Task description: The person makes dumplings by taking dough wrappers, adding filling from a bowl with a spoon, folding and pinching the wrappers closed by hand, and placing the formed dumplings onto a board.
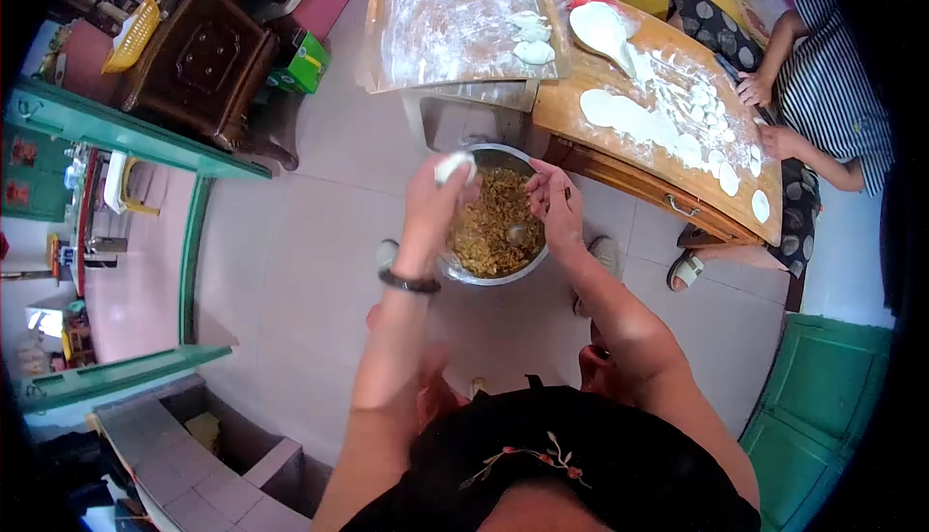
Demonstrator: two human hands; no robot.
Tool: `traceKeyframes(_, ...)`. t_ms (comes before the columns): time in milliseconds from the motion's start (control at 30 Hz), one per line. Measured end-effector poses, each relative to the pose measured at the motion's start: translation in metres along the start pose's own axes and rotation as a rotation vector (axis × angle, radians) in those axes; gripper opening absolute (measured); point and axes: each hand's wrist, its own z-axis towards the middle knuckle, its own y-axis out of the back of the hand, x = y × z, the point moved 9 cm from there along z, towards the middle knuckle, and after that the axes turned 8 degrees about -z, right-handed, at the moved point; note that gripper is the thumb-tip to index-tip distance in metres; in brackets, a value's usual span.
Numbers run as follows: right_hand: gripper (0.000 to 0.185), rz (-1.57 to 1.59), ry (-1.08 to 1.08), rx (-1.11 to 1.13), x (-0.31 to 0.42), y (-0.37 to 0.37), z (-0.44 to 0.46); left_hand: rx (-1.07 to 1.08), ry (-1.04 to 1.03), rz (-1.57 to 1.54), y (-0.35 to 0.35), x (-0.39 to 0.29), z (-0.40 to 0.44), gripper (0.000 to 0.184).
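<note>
My left hand (435, 205), with a dark bracelet at its wrist, is closed around a white dumpling wrapper (454, 166). It is over the left rim of a metal bowl (527, 274). Brown-green chopped filling (495, 227) fills much of this bowl, and a shiny utensil end seems to rest in it. Over the bowl's right side, my right hand (558, 205) has its fingers curled together; whatever they hold, if anything, is too small to make out. Several finished dumplings (532, 41) lie on a floured board (455, 10) ahead of me.
At the right, a wooden table (581, 150) bears a dough lump (602, 31), flour and several round wrappers (728, 179). Another person's hands (760, 92) work at its far edge. A dark carved cabinet (198, 48) stands left, near a green door frame (189, 261).
</note>
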Motion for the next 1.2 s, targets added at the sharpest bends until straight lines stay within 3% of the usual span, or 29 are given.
traceKeyframes(167,0.043,-0.048,-0.049,0.031,-0.001,-0.005,-0.003,0.089,-0.269,0.242,-0.046,-0.077,0.084,0.026)
traceKeyframes(233,0.042,-0.053,-0.068,0.054,-0.001,-0.007,-0.004,0.17,-0.387,0.351,-0.063,-0.089,0.124,0.023)
traceKeyframes(333,0.041,-0.066,-0.1,0.082,-0.005,-0.009,-0.003,0.109,-0.421,0.414,-0.07,-0.09,0.168,0.026)
traceKeyframes(433,0.041,-0.087,-0.089,0.101,-0.009,-0.009,0.0,0.15,-0.661,0.651,-0.086,-0.099,0.185,0.03)
traceKeyframes(467,0.04,-0.09,-0.09,0.108,-0.007,-0.009,0.0,0.183,-0.526,0.621,-0.085,-0.087,0.195,0.028)
traceKeyframes(567,0.04,-0.074,-0.108,0.115,-0.003,-0.008,0.002,0.479,-0.604,0.476,-0.102,-0.082,0.193,0.024)
traceKeyframes(667,0.04,-0.073,-0.125,0.117,-0.004,-0.007,0.0,0.466,-0.441,0.672,-0.103,-0.074,0.181,0.027)
traceKeyframes(767,0.04,-0.077,-0.11,0.136,-0.001,-0.007,-0.001,0.543,-0.55,0.596,-0.102,-0.065,0.178,0.034)
traceKeyframes(933,0.04,-0.073,-0.107,0.14,0.004,-0.007,-0.003,0.415,-0.626,0.509,-0.09,-0.073,0.158,0.048)
traceKeyframes(1133,0.041,0.025,-0.109,0.093,-0.003,0.002,-0.003,0.25,-0.54,0.72,-0.071,-0.072,0.164,0.041)
traceKeyframes(1200,0.041,0.061,-0.159,0.056,-0.011,0.007,-0.004,0.259,-0.667,0.67,-0.078,-0.081,0.155,0.039)
